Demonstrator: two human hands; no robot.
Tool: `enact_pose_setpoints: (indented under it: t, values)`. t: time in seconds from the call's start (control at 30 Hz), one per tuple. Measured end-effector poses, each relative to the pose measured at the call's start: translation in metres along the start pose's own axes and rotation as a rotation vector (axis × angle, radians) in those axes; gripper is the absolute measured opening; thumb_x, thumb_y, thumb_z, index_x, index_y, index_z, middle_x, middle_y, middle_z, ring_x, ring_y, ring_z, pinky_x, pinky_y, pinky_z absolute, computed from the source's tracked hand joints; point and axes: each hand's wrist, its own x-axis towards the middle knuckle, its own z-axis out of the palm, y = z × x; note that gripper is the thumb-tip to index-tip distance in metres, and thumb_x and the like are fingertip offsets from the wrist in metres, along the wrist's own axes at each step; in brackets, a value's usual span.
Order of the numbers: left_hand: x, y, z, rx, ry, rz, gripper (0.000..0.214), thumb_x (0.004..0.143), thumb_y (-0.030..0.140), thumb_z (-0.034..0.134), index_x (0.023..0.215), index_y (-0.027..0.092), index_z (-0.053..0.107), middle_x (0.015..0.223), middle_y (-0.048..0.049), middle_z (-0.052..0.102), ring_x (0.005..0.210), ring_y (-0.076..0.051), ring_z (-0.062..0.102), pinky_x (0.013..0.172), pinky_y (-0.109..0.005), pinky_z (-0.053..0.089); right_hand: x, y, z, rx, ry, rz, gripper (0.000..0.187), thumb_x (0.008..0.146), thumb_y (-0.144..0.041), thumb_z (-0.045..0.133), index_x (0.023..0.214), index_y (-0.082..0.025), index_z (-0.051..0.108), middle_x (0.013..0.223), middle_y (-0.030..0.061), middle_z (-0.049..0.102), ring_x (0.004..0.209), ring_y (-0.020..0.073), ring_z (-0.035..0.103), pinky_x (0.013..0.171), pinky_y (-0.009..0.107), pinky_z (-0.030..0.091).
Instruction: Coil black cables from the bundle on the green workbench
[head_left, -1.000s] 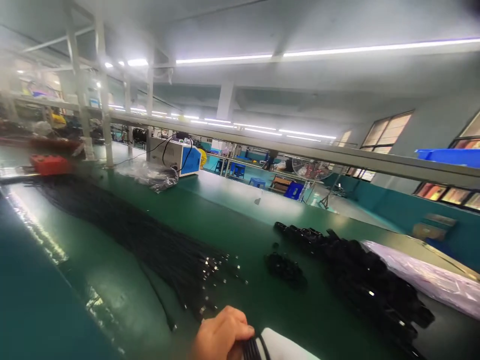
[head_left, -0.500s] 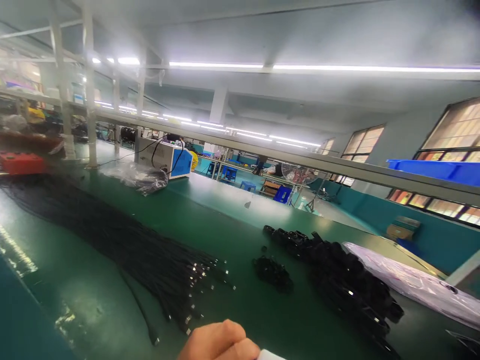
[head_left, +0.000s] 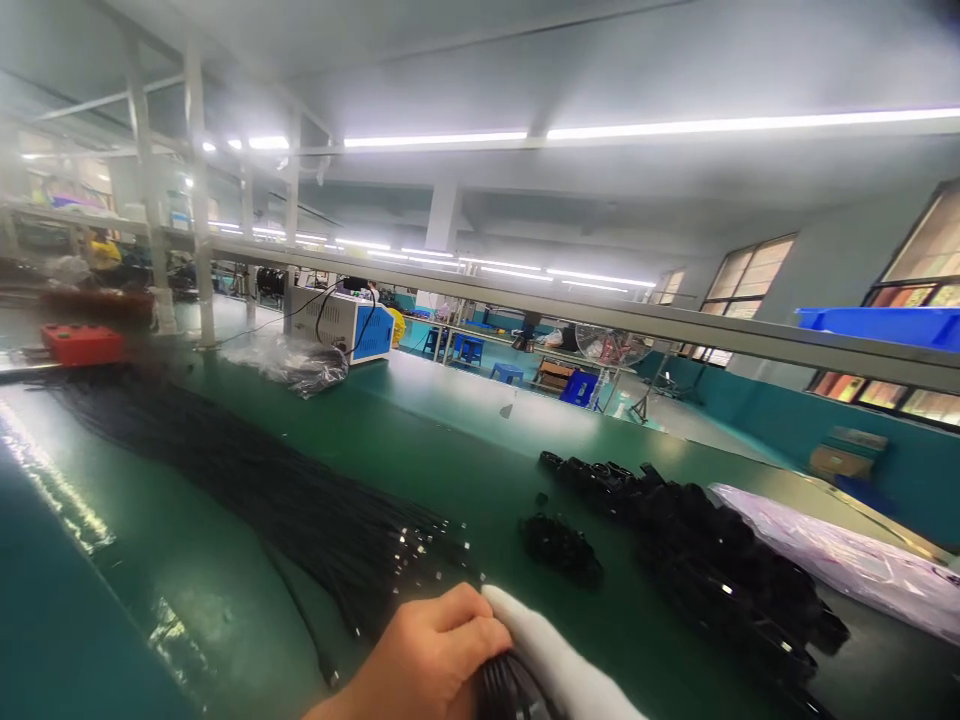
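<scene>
At the bottom centre, my bare left hand (head_left: 442,640) is closed with thumb and fingers pinched on a coiled black cable (head_left: 514,690). My right hand (head_left: 555,650), in a white glove, lies along the coil's right side. Its fingertips meet those of my left hand, and its lower part is cut off by the frame. Just beyond both hands end the bright metal plugs of a long bundle of black cables (head_left: 255,470), spread across the green bench. One cable lies apart on the near side.
Right of my hands lie a small black heap (head_left: 561,548) and a larger pile of coiled black cables (head_left: 697,550). Behind them is a pinkish plastic bag (head_left: 840,560). A red box (head_left: 82,344), clear plastic wrap (head_left: 292,365) and a blue-and-white machine (head_left: 373,332) stand farther left.
My left hand has risen into view with the coiled black cable now showing in it. The white-gloved right hand has come up beside it. The view has shifted slightly left.
</scene>
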Motion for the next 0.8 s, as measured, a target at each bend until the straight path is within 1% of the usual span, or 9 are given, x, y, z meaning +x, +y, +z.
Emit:
enact_pose_setpoints:
  t: [0.07, 0.1, 0.2, 0.33, 0.47, 0.53, 0.63, 0.73, 0.8]
  values:
    - [0.001, 0.001, -0.003, -0.030, -0.027, -0.008, 0.030, 0.080, 0.007, 0.040, 0.096, 0.019, 0.063, 0.086, -0.0060, 0.062, 0.074, -0.014, 0.060, 0.069, -0.020, 0.048, 0.021, 0.005, 0.004, 0.029, -0.020, -0.034, 0.017, 0.072, -0.021, 0.070, 0.089, -0.022, 0.072, 0.085, 0.0035, 0.062, 0.078, 0.0167, 0.057, 0.079, 0.029, 0.047]
    - [0.002, 0.001, -0.004, -0.038, -0.035, -0.018, 0.030, 0.078, 0.007, 0.040, 0.094, 0.018, 0.064, 0.084, -0.0059, 0.062, 0.073, -0.014, 0.059, 0.068, -0.019, 0.048, 0.031, 0.008, 0.007, 0.051, -0.061, -0.065, 0.008, 0.068, -0.017, 0.072, 0.076, -0.019, 0.070, 0.073, 0.0006, 0.058, 0.071, 0.0137, 0.055, 0.071, 0.026, 0.047]
    - [0.001, 0.001, -0.006, -0.041, -0.079, -0.102, 0.028, 0.078, 0.009, 0.040, 0.087, 0.016, 0.066, 0.079, -0.0056, 0.061, 0.068, -0.013, 0.059, 0.063, -0.018, 0.047, 0.050, 0.014, 0.013, 0.177, -0.190, -0.183, 0.011, 0.062, -0.011, 0.069, 0.059, -0.014, 0.059, 0.059, -0.0070, 0.049, 0.061, 0.0065, 0.050, 0.061, 0.020, 0.043]
    - [0.000, -0.003, -0.008, -0.044, -0.105, -0.251, 0.027, 0.078, 0.009, 0.043, 0.086, 0.016, 0.067, 0.080, -0.0048, 0.061, 0.073, -0.014, 0.058, 0.066, -0.021, 0.046, 0.043, 0.024, 0.026, 0.360, -0.113, -0.126, 0.009, 0.065, -0.015, 0.070, 0.067, -0.014, 0.062, 0.068, -0.0059, 0.055, 0.065, 0.0071, 0.054, 0.068, 0.022, 0.047]
    - [0.003, -0.004, -0.008, -0.275, -0.057, -0.558, 0.023, 0.077, 0.012, 0.049, 0.096, 0.019, 0.061, 0.080, 0.0002, 0.060, 0.070, -0.013, 0.058, 0.061, -0.021, 0.046, 0.027, 0.031, 0.039, 0.458, -0.113, 0.017, 0.030, 0.070, -0.027, 0.072, 0.094, -0.011, 0.063, 0.082, 0.0038, 0.062, 0.072, 0.0145, 0.062, 0.066, 0.027, 0.051]
    - [0.005, -0.004, -0.005, -0.346, -0.026, -0.656, 0.014, 0.079, 0.017, 0.050, 0.090, 0.018, 0.058, 0.071, 0.0029, 0.058, 0.061, -0.011, 0.056, 0.054, -0.020, 0.045, 0.025, 0.032, 0.040, 0.527, -0.158, 0.087, 0.036, 0.073, -0.032, 0.070, 0.100, -0.010, 0.062, 0.089, 0.0094, 0.063, 0.074, 0.0164, 0.064, 0.065, 0.028, 0.052]
    - [0.007, -0.005, 0.001, -0.342, 0.010, -0.707, 0.003, 0.077, 0.018, 0.050, 0.078, 0.018, 0.054, 0.060, 0.0050, 0.056, 0.053, -0.012, 0.055, 0.048, -0.020, 0.043, 0.029, 0.033, 0.038, 0.557, -0.214, 0.094, 0.037, 0.076, -0.033, 0.069, 0.104, -0.009, 0.062, 0.091, 0.0122, 0.064, 0.075, 0.0170, 0.063, 0.064, 0.030, 0.054]
    - [0.006, -0.007, 0.006, -0.347, 0.025, -0.770, 0.003, 0.074, 0.018, 0.051, 0.077, 0.020, 0.050, 0.057, 0.0061, 0.055, 0.049, -0.012, 0.055, 0.044, -0.020, 0.041, 0.034, 0.038, 0.037, 0.523, -0.192, 0.061, 0.037, 0.074, -0.033, 0.070, 0.100, -0.008, 0.063, 0.087, 0.0113, 0.062, 0.075, 0.0184, 0.062, 0.062, 0.032, 0.054]
    - [0.006, -0.009, 0.008, -0.265, 0.031, -0.785, 0.003, 0.072, 0.018, 0.051, 0.072, 0.020, 0.049, 0.058, 0.0058, 0.055, 0.051, -0.011, 0.054, 0.044, -0.019, 0.038, 0.035, 0.043, 0.038, 0.491, -0.162, 0.063, 0.036, 0.073, -0.032, 0.071, 0.098, -0.008, 0.064, 0.085, 0.0099, 0.059, 0.077, 0.0187, 0.060, 0.062, 0.032, 0.054]
